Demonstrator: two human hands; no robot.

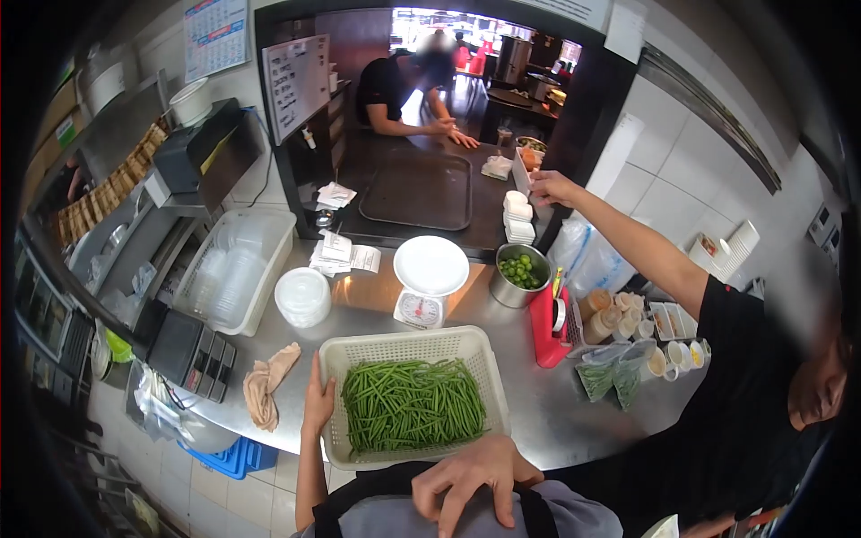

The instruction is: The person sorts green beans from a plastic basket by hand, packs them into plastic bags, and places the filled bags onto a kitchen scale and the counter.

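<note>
Since the white basket (491,394) sits at the near edge of the bench (529,417), the left hand (317,394) lies along its left outer wall, likely to steady it; how far those fingers close on it cannot be told. The right hand (475,484) is held in front of the body just below the near rim, fingers apart and gripping nothing visible. Green beans (413,403) fill the basket between the hands, probably kept in by its raised walls. Its long axis runs left to right across the body, while the slender beans point in mixed directions. Beyond the left hand, on its outer side, lies a crumpled cloth (269,386); ahead of it stands a stack of round containers (303,298). Farther forward from the right hand, past the basket, is a dial scale (420,309).
</note>
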